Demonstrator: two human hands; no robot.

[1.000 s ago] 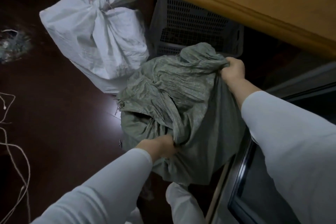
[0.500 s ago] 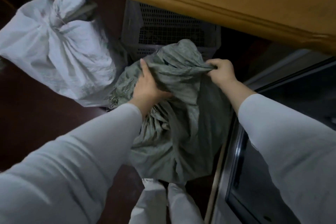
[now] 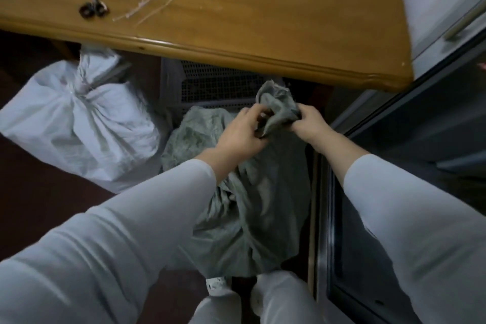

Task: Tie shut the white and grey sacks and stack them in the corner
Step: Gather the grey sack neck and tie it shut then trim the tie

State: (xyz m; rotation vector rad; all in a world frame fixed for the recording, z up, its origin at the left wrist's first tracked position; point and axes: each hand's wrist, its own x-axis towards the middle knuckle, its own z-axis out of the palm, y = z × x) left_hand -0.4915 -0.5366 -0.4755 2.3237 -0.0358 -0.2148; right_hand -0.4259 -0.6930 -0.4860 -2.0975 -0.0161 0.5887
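Fingers (image 3: 251,114) curl; left hand (image 3: 240,134), right hand (image 3: 310,123) grip sack (image 3: 265,208).

Lettering, labels, brands, numbers, signs: nothing readable is showing on the grey sack (image 3: 252,205), white sack (image 3: 79,126), wooden table (image 3: 263,21) or scissors (image 3: 93,6).

Dim, soft indoor light; floor in deep shadow, edges blurred and wide-angle-bent

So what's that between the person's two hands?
The bunched neck of the grey sack: the left hand and right hand each grip it from a side, seen in the head view.
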